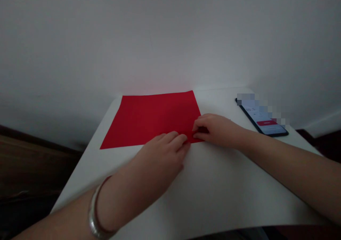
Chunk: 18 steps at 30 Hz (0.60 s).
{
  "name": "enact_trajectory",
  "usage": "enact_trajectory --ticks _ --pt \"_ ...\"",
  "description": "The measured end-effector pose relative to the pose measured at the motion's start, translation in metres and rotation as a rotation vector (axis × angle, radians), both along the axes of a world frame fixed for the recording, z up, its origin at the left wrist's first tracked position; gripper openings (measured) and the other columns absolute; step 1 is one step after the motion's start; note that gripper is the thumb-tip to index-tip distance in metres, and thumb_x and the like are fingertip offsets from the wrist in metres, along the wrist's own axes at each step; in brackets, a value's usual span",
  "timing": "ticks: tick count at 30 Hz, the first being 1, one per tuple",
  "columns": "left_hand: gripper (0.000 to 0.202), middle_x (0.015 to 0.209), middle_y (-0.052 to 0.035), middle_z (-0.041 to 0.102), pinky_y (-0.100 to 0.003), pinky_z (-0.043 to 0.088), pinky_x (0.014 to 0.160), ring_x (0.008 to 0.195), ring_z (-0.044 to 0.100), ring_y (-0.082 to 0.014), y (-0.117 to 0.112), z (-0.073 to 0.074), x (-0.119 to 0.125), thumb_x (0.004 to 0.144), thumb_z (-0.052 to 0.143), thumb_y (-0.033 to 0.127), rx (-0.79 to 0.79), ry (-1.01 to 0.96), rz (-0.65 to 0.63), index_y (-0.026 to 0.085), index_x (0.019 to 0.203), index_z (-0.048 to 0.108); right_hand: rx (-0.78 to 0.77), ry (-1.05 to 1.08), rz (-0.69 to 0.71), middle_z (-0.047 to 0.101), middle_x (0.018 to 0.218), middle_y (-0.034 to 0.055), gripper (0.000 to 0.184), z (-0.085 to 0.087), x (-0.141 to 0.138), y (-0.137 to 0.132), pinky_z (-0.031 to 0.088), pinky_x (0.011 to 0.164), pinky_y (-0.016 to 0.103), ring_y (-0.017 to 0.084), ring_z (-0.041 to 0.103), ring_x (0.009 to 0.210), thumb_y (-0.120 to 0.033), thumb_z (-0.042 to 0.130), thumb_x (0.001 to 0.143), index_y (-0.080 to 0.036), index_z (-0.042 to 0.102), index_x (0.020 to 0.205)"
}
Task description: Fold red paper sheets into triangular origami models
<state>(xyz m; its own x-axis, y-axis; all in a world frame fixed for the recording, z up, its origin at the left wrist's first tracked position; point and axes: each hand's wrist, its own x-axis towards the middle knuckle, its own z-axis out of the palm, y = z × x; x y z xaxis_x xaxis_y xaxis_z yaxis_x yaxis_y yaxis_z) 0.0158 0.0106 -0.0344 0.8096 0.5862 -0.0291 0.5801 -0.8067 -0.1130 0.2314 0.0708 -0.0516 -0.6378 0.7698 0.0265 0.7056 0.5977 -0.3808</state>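
Scene: a person is working at a white counter (213, 183) set against a pale wall, seen from above through the head camera.
Red paper: a red sheet of paper (151, 119) is lying flat in the centre of the frame, its far edge reaching toward the wall and its near edge running across the middle of the picture.
Left hand: the left hand (160, 158) is coming in from the lower left, palm down, fingers held together and pressing on the near edge of the sheet just left of its lower right corner.
Right hand: the right hand (215, 128) is reaching in from the right of the frame — thumb and forefinger are pinching the lower right corner of the paper, and the corner seems to be lifting slightly off the counter.
Wrist: a silver bangle (93, 215) and a thin red cord are sitting on the left wrist at the lower left of the frame.
Phone: a phone (262, 117) is lying face up at the right of the frame, well apart from the paper, its screen lit.
Step in hand: judging by the grip, a first fold is starting at the near right corner, with the left hand anchoring the sheet.
Next move: it is likely calling for the pinched corner to be carried over the sheet while the left hand keeps the paper from sliding — and for edges to be lined up before any crease is pressed.
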Motion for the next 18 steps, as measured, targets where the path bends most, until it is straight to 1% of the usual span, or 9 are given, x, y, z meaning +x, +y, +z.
enact_trajectory --ticks 1,2,4,5,9,12,18 --pt "0.035 0.123 -0.0120 0.057 -0.042 0.045 0.091 0.110 0.052 -0.0282 -0.004 -0.003 0.003 0.089 0.054 0.025 -0.015 -0.014 0.004 0.014 0.122 0.055 0.003 -0.002 -0.003 0.066 0.083 0.0032 0.009 0.000 0.000 0.000 0.038 0.066 0.027 0.016 0.055 0.075 -0.027 0.060 0.082 -0.020 0.065 0.080" --pt "0.043 0.124 -0.0130 0.057 -0.042 0.046 0.090 0.109 0.052 -0.0284 -0.007 -0.006 0.005 0.089 0.055 0.033 -0.025 -0.027 0.026 0.012 0.126 0.052 0.005 -0.005 -0.006 0.066 0.083 0.0030 0.009 -0.001 0.000 0.000 0.038 0.066 0.027 0.016 0.055 0.074 -0.027 0.060 0.082 -0.020 0.065 0.080" --pt "0.055 0.124 -0.0140 0.056 -0.042 0.047 0.089 0.108 0.052 -0.0283 -0.009 -0.010 0.008 0.089 0.055 0.042 -0.028 -0.041 0.050 0.010 0.132 0.046 0.008 -0.010 -0.011 0.066 0.082 0.0025 0.008 -0.001 0.000 0.000 0.037 0.066 0.027 0.016 0.055 0.074 -0.027 0.060 0.081 -0.020 0.065 0.079" --pt "0.058 0.122 -0.0139 0.056 -0.042 0.047 0.089 0.106 0.052 -0.0281 -0.008 -0.012 0.009 0.089 0.055 0.044 -0.026 -0.044 0.057 0.009 0.133 0.045 0.011 -0.011 -0.012 0.066 0.082 0.0023 0.008 -0.001 0.000 0.000 0.037 0.066 0.027 0.016 0.055 0.075 -0.027 0.060 0.081 -0.020 0.064 0.080" --pt "0.059 0.116 -0.0127 0.058 -0.044 0.047 0.087 0.100 0.052 -0.0275 -0.004 -0.013 0.011 0.089 0.053 0.046 -0.030 -0.058 0.069 0.009 0.134 0.045 0.018 -0.020 -0.035 0.065 0.080 0.0021 0.007 0.000 -0.001 -0.001 0.036 0.062 0.027 0.016 0.054 0.071 -0.026 0.058 0.079 -0.020 0.061 0.082" --pt "0.061 0.113 -0.0113 0.057 -0.045 0.047 0.087 0.098 0.050 -0.0272 -0.003 -0.013 0.012 0.089 0.051 0.047 -0.038 -0.071 0.073 0.010 0.137 0.042 -0.010 -0.033 -0.057 0.064 0.078 0.0023 0.009 0.001 0.000 -0.002 0.035 0.059 0.027 0.016 0.052 0.066 -0.027 0.057 0.079 -0.020 0.058 0.085" --pt "0.059 0.110 -0.0105 0.056 -0.046 0.046 0.087 0.096 0.049 -0.0267 -0.006 -0.014 0.012 0.091 0.050 0.045 -0.048 -0.062 0.087 0.013 0.139 0.040 -0.052 -0.041 -0.001 0.066 0.087 0.0053 0.017 0.002 0.004 -0.002 0.038 0.065 0.028 0.018 0.056 0.075 -0.028 0.057 0.080 -0.019 0.057 0.094"
